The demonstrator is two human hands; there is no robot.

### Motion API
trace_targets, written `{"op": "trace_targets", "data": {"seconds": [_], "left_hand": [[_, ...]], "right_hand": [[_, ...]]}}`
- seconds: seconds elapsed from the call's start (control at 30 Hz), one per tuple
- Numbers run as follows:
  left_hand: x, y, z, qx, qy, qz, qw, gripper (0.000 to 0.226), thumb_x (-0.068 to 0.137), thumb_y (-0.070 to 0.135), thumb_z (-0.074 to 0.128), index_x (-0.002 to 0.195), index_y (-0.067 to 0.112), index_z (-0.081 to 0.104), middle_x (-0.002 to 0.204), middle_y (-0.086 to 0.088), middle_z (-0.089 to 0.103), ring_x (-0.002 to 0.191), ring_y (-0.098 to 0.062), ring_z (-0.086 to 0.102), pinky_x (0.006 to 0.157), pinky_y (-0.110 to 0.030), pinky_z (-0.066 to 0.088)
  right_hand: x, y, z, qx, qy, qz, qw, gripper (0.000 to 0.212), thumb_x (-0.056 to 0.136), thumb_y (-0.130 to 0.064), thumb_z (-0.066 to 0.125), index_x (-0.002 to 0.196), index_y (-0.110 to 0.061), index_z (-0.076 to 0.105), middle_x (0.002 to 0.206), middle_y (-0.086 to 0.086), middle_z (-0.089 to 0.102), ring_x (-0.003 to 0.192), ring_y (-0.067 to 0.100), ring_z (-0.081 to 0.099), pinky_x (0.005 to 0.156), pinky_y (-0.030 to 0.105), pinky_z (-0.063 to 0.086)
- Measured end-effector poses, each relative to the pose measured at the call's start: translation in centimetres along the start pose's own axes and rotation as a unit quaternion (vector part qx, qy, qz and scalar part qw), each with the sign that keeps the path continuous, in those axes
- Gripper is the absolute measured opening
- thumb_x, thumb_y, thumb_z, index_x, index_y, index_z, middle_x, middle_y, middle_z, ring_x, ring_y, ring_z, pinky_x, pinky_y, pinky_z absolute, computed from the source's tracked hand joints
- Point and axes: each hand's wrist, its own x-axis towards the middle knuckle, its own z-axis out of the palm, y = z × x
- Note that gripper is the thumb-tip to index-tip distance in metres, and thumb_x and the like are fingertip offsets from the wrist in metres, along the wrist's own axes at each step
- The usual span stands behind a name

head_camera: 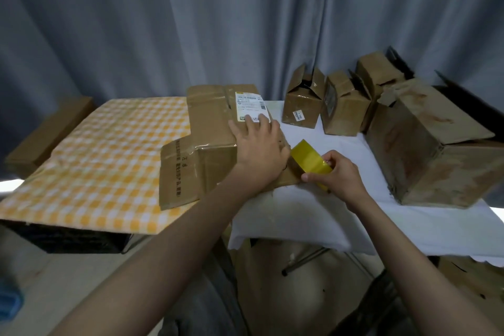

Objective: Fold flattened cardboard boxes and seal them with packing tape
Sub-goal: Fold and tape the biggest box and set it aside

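Grey curtain (191, 22) fills the background from 9 to 3 o'clock. Yellow-and-white checked cloth (103, 161) covers the surface at 9 o'clock; white cloth (313, 215) at 4 o'clock. Blue object (9, 303) at 8 o'clock, blurred, unidentifiable.

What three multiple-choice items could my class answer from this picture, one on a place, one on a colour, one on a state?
1. Where does the left hand rest?
A. on the labelled cardboard box
B. on the curtain
C. on the floor

2. What colour is the roll of packing tape?
A. blue
B. yellow
C. red

3. What is the right hand doing?
A. hanging idle
B. pointing upward
C. gripping the tape roll

Answers: 1 A, its straight fingers lie flat on the box beside the shipping label; 2 B, the roll looks translucent yellow; 3 C, its fingers curl round the roll.
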Motion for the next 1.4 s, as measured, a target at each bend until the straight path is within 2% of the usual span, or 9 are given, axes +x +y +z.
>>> {"op": "trace_targets", "data": {"seconds": [0.17, 0.27, 0.4, 0.67, 0.77, 0.93, 1.13, 1.27, 1.4], "left_hand": [[-1.0, -2.6, -0.4, -0.231, 0.082, 0.068, 0.967, 0.068, 0.096, 0.055, 0.036, 0.154, 0.02, 0.03, 0.164, -0.005, 0.023, 0.153, -0.023, 0.014, 0.122, -0.051, 0.0], [-3.3, -6.2, -1.3, -0.305, 0.216, -0.074, 0.924, 0.072, 0.097, 0.06, 0.038, 0.155, 0.018, 0.028, 0.165, -0.004, 0.018, 0.154, -0.022, 0.008, 0.125, -0.047, 0.002], [-5.5, -8.4, 0.1, -0.507, 0.158, -0.265, 0.805, 0.07, 0.101, 0.052, 0.044, 0.158, 0.018, 0.022, 0.164, -0.004, 0.023, 0.15, -0.021, 0.021, 0.124, -0.044, 0.019], [-3.8, -7.8, -0.8, -0.585, 0.216, -0.327, 0.71, 0.043, 0.104, 0.028, 0.048, 0.144, 0.016, 0.043, 0.133, 0.002, 0.055, 0.115, -0.013, 0.053, 0.082, -0.009, 0.037], [-2.2, -9.8, -2.1, -0.587, 0.231, -0.334, 0.701, 0.036, 0.099, 0.024, 0.048, 0.133, 0.014, 0.055, 0.123, 0.001, 0.062, 0.11, -0.018, 0.056, 0.09, -0.021, 0.043], [0.5, -13.8, -2.4, -0.557, 0.2, -0.349, 0.727, 0.03, 0.094, 0.027, 0.051, 0.108, 0.009, 0.07, 0.112, -0.01, 0.07, 0.111, -0.027, 0.062, 0.091, -0.031, 0.044], [-0.5, -11.8, -2.3, -0.323, 0.274, -0.217, 0.88, 0.037, 0.088, 0.022, 0.057, 0.123, 0.012, 0.065, 0.127, -0.011, 0.061, 0.123, -0.031, 0.052, 0.105, -0.037, 0.035], [2.9, -4.8, -4.6, -0.188, -0.033, -0.099, 0.977, 0.096, 0.082, 0.061, 0.066, 0.155, 0.011, 0.027, 0.159, -0.017, 0.025, 0.147, -0.042, 0.021, 0.12, -0.052, 0.021], [5.3, -3.0, -3.4, -0.064, -0.199, -0.115, 0.971, 0.11, 0.087, 0.035, 0.072, 0.159, 0.009, -0.006, 0.163, -0.026, -0.01, 0.148, -0.054, -0.005, 0.122, -0.059, 0.004]], "right_hand": [[0.1, -0.2, 0.0, 0.081, 0.035, 0.046, 0.995, 0.053, 0.061, -0.043, 0.093, 0.091, -0.014, 0.06, 0.084, 0.004, 0.059, 0.08, 0.026, 0.059, 0.062, 0.044, 0.049], [0.1, -1.9, 0.0, 0.136, 0.048, 0.032, 0.989, 0.048, 0.069, -0.039, 0.089, 0.098, -0.014, 0.06, 0.085, 0.002, 0.06, 0.08, 0.022, 0.059, 0.063, 0.042, 0.047], [0.3, -5.8, 0.8, 0.223, 0.029, 0.016, 0.974, 0.042, 0.08, -0.03, 0.084, 0.106, -0.013, 0.056, 0.089, -0.006, 0.062, 0.079, 0.007, 0.059, 0.064, 0.02, 0.048], [0.5, -9.3, 1.6, 0.391, -0.101, 0.037, 0.914, 0.032, 0.088, -0.014, 0.076, 0.113, -0.022, 0.059, 0.093, -0.004, 0.076, 0.083, 0.01, 0.073, 0.081, 0.036, 0.058], [-0.5, -10.0, 0.5, 0.401, -0.133, 0.017, 0.906, 0.043, 0.088, -0.013, 0.074, 0.125, -0.021, 0.057, 0.108, 0.001, 0.076, 0.101, 0.02, 0.072, 0.095, 0.05, 0.055], [-1.2, -11.4, -0.8, 0.372, -0.153, -0.026, 0.915, 0.053, 0.082, -0.012, 0.078, 0.129, -0.019, 0.055, 0.114, 0.009, 0.074, 0.11, 0.024, 0.07, 0.098, 0.045, 0.054], [0.2, -9.8, -1.2, 0.342, -0.018, -0.005, 0.939, 0.039, 0.085, -0.019, 0.078, 0.109, -0.039, 0.054, 0.104, -0.008, 0.065, 0.096, 0.01, 0.065, 0.08, 0.032, 0.054], [0.6, -8.4, -1.7, 0.334, 0.031, 0.033, 0.941, 0.047, 0.085, -0.021, 0.078, 0.123, -0.03, 0.052, 0.109, -0.006, 0.061, 0.101, 0.015, 0.059, 0.094, 0.046, 0.049], [-0.1, -7.1, -2.5, 0.323, 0.031, 0.044, 0.945, 0.04, 0.086, -0.019, 0.077, 0.116, -0.03, 0.053, 0.103, -0.006, 0.062, 0.095, 0.014, 0.06, 0.094, 0.045, 0.05]]}}
